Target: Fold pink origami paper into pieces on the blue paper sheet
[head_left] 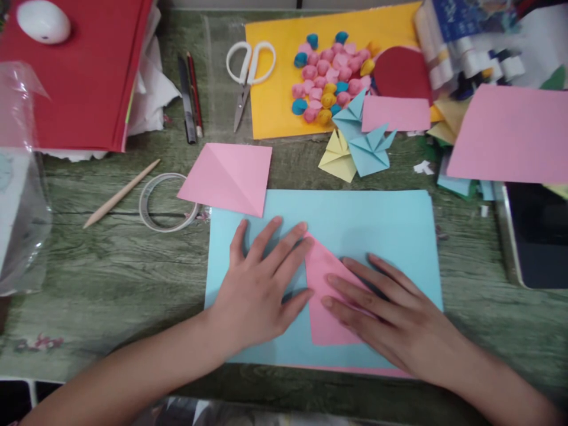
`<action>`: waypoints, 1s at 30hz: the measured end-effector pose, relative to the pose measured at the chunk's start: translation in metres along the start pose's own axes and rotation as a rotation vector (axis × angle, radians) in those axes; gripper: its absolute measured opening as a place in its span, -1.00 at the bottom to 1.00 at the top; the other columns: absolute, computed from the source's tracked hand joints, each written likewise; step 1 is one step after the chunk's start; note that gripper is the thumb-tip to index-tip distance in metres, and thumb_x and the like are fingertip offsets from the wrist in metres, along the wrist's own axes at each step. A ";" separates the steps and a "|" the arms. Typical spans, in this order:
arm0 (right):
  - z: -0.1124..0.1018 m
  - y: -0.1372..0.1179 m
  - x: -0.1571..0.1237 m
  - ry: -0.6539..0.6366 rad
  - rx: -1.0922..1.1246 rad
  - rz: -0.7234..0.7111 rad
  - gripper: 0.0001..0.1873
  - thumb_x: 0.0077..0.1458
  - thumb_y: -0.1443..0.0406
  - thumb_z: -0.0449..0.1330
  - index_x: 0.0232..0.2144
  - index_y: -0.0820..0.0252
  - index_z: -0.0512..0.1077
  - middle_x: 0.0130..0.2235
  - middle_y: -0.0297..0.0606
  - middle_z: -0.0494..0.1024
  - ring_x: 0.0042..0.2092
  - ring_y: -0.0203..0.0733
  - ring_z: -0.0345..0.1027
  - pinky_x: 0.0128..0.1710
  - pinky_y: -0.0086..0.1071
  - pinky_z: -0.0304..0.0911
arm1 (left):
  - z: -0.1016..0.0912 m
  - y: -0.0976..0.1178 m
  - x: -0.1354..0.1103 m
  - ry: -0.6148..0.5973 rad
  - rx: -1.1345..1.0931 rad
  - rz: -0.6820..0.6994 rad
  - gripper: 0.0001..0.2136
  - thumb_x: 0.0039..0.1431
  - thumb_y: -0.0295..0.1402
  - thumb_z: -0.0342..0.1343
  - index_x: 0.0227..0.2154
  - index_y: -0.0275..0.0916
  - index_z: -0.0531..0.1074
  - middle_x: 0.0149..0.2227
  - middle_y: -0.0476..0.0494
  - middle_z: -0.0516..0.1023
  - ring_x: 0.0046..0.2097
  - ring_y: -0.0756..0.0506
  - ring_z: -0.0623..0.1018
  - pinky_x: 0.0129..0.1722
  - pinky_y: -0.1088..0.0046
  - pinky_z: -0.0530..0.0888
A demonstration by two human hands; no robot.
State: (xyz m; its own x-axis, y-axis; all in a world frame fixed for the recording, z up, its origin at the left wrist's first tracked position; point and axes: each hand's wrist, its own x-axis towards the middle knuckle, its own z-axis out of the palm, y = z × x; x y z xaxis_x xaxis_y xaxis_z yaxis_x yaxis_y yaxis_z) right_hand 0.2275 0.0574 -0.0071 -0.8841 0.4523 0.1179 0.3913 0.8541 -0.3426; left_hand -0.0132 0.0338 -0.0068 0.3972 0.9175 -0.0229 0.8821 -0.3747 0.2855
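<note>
Pink origami paper (pixel 320 269), seemingly folded once diagonally, is pressed onto the blue sheet (pixel 381 219) by the spread fingers of the left hand (pixel 260 290) and right hand (pixel 397 319); toward 10:30, a creased pink square (pixel 244 168) is left unfolded; toward 1 o'clock, folded blue shapes (pixel 369 155) are seen.

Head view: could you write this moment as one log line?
left hand: touching far corner of pink paper | right hand: over its right side | underneath: blue sheet | beyond: scissors
</note>
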 end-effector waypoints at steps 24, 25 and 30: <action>0.001 0.001 -0.002 -0.008 -0.017 -0.010 -0.59 0.14 0.37 0.10 0.06 0.05 0.31 0.14 -0.34 0.34 0.24 -0.01 0.01 0.18 0.03 0.01 | 0.002 0.001 0.000 0.035 0.001 0.001 -0.44 0.16 0.00 -0.09 0.14 -0.21 0.21 0.25 -0.06 0.14 0.26 -0.30 0.09 0.22 -0.08 -0.15; 0.001 0.001 -0.002 -0.011 -0.015 -0.011 -0.58 0.14 0.37 0.10 0.06 0.05 0.31 0.14 -0.34 0.34 0.24 -0.01 0.00 0.18 0.03 0.01 | 0.001 0.001 0.000 0.035 0.001 0.003 -0.44 0.16 0.00 -0.09 0.14 -0.21 0.21 0.25 -0.07 0.15 0.25 -0.30 0.09 0.22 -0.08 -0.15; 0.002 0.002 -0.003 -0.015 -0.015 -0.018 -0.56 0.12 0.37 0.13 0.07 0.07 0.30 0.16 -0.37 0.30 0.23 0.03 0.00 0.18 0.05 0.00 | 0.001 0.001 0.001 0.031 -0.006 -0.001 -0.44 0.16 0.00 -0.08 0.13 -0.21 0.21 0.24 -0.08 0.16 0.26 -0.30 0.09 0.22 -0.08 -0.15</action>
State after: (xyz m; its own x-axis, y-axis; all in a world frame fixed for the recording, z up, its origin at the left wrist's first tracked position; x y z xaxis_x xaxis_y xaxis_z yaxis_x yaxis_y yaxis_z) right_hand 0.2305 0.0575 -0.0097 -0.8948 0.4329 0.1094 0.3790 0.8659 -0.3265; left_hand -0.0121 0.0338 -0.0077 0.3878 0.9217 0.0062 0.8810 -0.3727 0.2915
